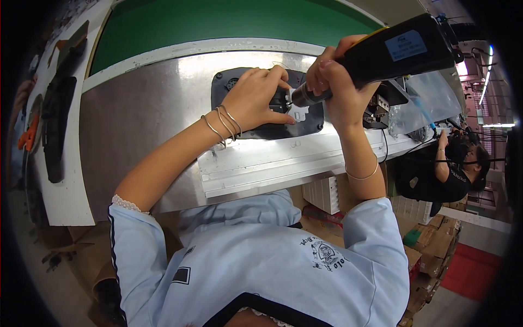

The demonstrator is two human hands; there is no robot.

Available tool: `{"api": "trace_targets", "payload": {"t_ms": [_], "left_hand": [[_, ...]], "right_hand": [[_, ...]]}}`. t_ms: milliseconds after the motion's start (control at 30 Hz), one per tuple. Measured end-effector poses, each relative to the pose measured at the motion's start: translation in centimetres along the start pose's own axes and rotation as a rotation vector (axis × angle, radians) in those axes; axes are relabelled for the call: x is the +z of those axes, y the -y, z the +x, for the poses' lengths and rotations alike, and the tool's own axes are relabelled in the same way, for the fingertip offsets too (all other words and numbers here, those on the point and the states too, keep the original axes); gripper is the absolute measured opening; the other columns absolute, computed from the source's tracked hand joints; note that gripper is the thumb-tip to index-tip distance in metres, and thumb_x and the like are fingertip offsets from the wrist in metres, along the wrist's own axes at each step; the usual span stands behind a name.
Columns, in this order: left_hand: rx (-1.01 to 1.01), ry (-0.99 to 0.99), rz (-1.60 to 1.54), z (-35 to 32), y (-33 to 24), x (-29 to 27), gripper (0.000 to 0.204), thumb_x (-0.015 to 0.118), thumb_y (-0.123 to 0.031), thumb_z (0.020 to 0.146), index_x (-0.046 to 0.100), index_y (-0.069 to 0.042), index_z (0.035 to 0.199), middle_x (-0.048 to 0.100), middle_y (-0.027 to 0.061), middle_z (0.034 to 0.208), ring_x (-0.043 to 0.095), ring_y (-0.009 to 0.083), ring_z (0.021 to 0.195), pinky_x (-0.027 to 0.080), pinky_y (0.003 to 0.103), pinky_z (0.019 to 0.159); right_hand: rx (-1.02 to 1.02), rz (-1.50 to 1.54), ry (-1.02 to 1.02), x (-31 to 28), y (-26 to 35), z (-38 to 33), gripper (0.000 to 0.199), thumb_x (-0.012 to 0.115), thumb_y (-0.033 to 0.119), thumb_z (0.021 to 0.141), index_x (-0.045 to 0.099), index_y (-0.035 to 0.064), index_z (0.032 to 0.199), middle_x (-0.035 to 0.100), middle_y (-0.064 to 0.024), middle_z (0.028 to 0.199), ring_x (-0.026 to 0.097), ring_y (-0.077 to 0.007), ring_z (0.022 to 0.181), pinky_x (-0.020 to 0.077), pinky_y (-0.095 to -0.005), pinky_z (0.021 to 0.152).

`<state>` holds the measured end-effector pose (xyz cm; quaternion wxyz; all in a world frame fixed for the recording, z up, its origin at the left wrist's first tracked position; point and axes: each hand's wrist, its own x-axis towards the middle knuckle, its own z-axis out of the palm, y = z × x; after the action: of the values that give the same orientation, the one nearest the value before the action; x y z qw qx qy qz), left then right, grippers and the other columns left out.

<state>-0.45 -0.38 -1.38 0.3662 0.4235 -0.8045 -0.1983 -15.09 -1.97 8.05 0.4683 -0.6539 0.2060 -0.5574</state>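
Observation:
A dark, rounded panel (313,121) lies on the metal worktop, with a small white part (300,113) and a black piece at its middle. My left hand (251,99) rests over the panel. Its thumb and forefinger curve around the white part and the black piece beside it and press on them from both sides. In my right hand (344,90) is a black electric screwdriver (376,60) with a blue label, fingers wrapped round its front end. Its tip points left and down at the white part, near my left fingertips; the exact contact point is too small to make out.
A green conveyor belt (234,24) runs behind the metal worktop (131,120). Left, dark curved parts (60,120) lie on a white surface near an orange-handled tool (30,133). Right are a small machine (377,109), clear plastic bags (417,109) and a seated co-worker (441,169).

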Motion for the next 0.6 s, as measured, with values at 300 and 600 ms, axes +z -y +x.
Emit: {"api": "trace_targets", "payload": {"t_ms": [300,600], "left_hand": [[0.003,0.000,0.038,0.5,-0.2,-0.1,0.066,0.081,-0.042,0.062,0.047,-0.006,0.107,0.065,0.0075,0.101,0.056,0.0306,0.098,0.040,0.039,0.091],[-0.045,-0.157,0.413,14.9,9.2,0.8,0.073,0.066,-0.058,0.073,0.046,-0.009,0.124,0.059,0.0146,0.118,0.046,0.0278,0.121,0.032,0.050,0.098]], "right_hand": [[0.009,-0.018,-0.142,-1.1,1.3,0.2,0.027,0.056,-0.004,0.077,0.046,-0.0008,0.102,0.045,-0.0043,0.060,0.043,-0.0129,0.043,0.0402,-0.0281,0.042],[-0.236,-0.186,-0.320,-7.3,8.2,-0.8,0.033,0.051,0.002,0.078,0.044,-0.0025,0.110,0.038,-0.0047,0.056,0.041,-0.0161,0.045,0.0407,-0.0315,0.049]]}}
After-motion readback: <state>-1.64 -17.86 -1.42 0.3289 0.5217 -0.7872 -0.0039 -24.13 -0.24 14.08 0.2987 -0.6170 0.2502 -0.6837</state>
